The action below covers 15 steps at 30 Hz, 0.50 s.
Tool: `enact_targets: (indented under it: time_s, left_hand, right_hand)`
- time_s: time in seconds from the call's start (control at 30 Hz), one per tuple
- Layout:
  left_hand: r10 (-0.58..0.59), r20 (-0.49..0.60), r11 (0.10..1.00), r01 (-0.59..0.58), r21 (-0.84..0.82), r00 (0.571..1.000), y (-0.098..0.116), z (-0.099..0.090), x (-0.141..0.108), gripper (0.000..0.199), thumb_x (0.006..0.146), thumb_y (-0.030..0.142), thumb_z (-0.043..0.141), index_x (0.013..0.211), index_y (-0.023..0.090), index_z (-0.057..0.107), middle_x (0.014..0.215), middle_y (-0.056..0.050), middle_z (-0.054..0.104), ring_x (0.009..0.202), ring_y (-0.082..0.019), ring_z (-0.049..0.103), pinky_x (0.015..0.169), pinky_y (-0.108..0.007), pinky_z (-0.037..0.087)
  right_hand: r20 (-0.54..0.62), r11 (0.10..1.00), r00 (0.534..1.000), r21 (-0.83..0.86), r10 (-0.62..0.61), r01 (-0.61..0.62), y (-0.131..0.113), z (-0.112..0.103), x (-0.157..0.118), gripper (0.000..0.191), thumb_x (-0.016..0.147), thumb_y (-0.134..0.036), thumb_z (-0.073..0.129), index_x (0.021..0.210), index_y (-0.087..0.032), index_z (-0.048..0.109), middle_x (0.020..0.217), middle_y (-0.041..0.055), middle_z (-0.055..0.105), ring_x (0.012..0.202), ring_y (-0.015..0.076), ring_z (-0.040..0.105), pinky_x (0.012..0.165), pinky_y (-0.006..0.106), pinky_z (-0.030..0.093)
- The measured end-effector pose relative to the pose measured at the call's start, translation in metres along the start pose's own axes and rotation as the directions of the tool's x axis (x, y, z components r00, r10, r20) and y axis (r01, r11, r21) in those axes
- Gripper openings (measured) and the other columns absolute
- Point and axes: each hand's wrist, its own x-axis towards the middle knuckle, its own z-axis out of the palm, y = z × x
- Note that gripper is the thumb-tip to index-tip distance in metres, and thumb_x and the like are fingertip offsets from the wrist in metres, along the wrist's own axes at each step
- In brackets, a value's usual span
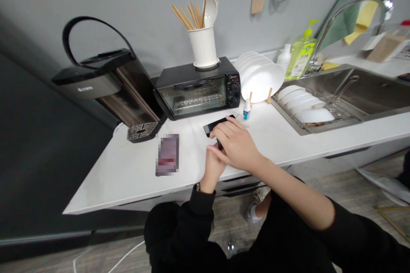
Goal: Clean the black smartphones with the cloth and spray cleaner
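Observation:
My right hand point(237, 143) lies over my left hand point(215, 164) near the counter's front edge. The right fingers are curved and closed, with the thumb lower down. A small dark thing point(219, 145) shows between the right thumb and fingers; its kind cannot be made out. Most of the left fingers are hidden behind the right hand. Just beyond the hands lies a flat black phone-like object point(209, 129), partly covered by the right fingers. A small white bottle with a blue label point(246, 111) stands upright behind the right hand.
A toaster oven point(198, 96) carries a white utensil holder point(204, 47). To its left stands a black water dispenser point(134, 89); a pixelated phone-shaped item point(168, 155) lies in front. Racked white plates point(264, 81), a soap bottle point(300, 57) and a sink point(355, 111) are on the right.

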Motion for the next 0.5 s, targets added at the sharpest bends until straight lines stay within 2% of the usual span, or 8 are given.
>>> enact_targets:
  time_s: [0.07,0.1,0.17,0.23,0.3,0.37,0.43,0.5]
  left_hand:
    - [-0.018,-0.007,1.000,0.018,-0.003,1.000,0.000,0.000,0.000,0.014,0.087,0.022,0.061,0.078,0.016,0.070,0.071,-0.006,0.071,0.062,-0.018,0.060,0.060,-0.028,0.045]
    - [-0.028,-0.005,1.000,0.028,-0.011,1.000,0.000,0.001,-0.001,0.018,0.089,0.025,0.061,0.074,0.016,0.068,0.066,-0.004,0.068,0.058,-0.017,0.058,0.060,-0.028,0.044]
    - [-0.046,-0.010,0.999,0.046,-0.024,0.999,0.000,0.001,-0.001,0.029,0.094,0.033,0.060,0.070,0.017,0.065,0.057,-0.001,0.061,0.053,-0.015,0.052,0.058,-0.027,0.043]
    - [-0.065,-0.018,0.997,0.065,-0.037,0.998,0.000,0.002,-0.001,0.034,0.095,0.039,0.060,0.069,0.017,0.064,0.055,0.001,0.058,0.052,-0.014,0.050,0.058,-0.026,0.043]
    - [-0.080,-0.015,0.995,0.079,-0.056,0.997,-0.003,0.003,-0.001,0.032,0.095,0.038,0.060,0.070,0.018,0.063,0.057,0.000,0.060,0.053,-0.015,0.052,0.057,-0.027,0.043]
    - [-0.086,-0.036,0.994,0.083,-0.073,0.996,-0.007,0.006,0.000,0.025,0.092,0.032,0.061,0.072,0.018,0.064,0.062,-0.003,0.064,0.059,-0.018,0.058,0.058,-0.029,0.045]
    - [-0.092,-0.093,0.993,0.085,-0.081,0.991,-0.011,0.008,0.000,0.014,0.089,0.027,0.062,0.078,0.020,0.066,0.072,-0.006,0.069,0.070,-0.022,0.064,0.063,-0.030,0.049]
    - [-0.101,-0.130,0.992,0.090,-0.088,0.986,-0.014,0.010,0.000,0.008,0.087,0.025,0.063,0.081,0.021,0.067,0.075,-0.006,0.069,0.075,-0.023,0.065,0.067,-0.031,0.050]
  right_hand:
    - [0.028,0.994,0.996,0.072,-0.082,0.080,0.004,-0.004,0.000,0.029,0.107,-0.040,0.048,0.115,-0.019,0.066,0.111,0.0089,0.073,0.107,0.0261,0.064,0.116,0.049,0.038]
    - [0.022,0.988,0.996,0.130,-0.086,0.082,0.008,-0.007,0.000,0.030,0.109,-0.037,0.043,0.122,-0.019,0.064,0.118,0.0087,0.072,0.111,0.0248,0.064,0.113,0.046,0.042]
    - [-0.036,0.974,0.999,0.228,0.012,-0.004,0.017,-0.012,0.004,0.034,0.110,-0.032,0.036,0.132,-0.022,0.059,0.130,0.0084,0.069,0.116,0.0226,0.064,0.105,0.041,0.048]
    - [-0.082,0.963,0.985,0.237,0.150,-0.127,0.021,-0.013,0.007,0.034,0.111,-0.032,0.034,0.127,-0.021,0.062,0.127,0.0094,0.069,0.113,0.0229,0.064,0.097,0.039,0.050]
    - [-0.068,0.974,0.980,0.144,0.188,-0.177,0.017,-0.009,0.009,0.034,0.110,-0.036,0.038,0.110,-0.019,0.067,0.112,0.0100,0.071,0.103,0.0252,0.063,0.093,0.041,0.048]
    - [-0.017,0.994,0.994,0.023,0.107,-0.107,0.007,-0.002,0.008,0.034,0.109,-0.039,0.043,0.097,-0.018,0.068,0.100,0.0095,0.070,0.098,0.0268,0.059,0.093,0.043,0.044]
    - [0.033,0.996,0.998,-0.066,-0.057,0.059,-0.001,0.004,0.007,0.033,0.109,-0.038,0.045,0.094,-0.018,0.068,0.098,0.0092,0.069,0.099,0.0270,0.056,0.094,0.043,0.040]
    - [0.080,0.974,0.978,-0.103,-0.192,0.199,0.000,0.006,0.007,0.033,0.110,-0.034,0.043,0.093,-0.019,0.068,0.097,0.0082,0.069,0.096,0.0251,0.055,0.090,0.041,0.039]
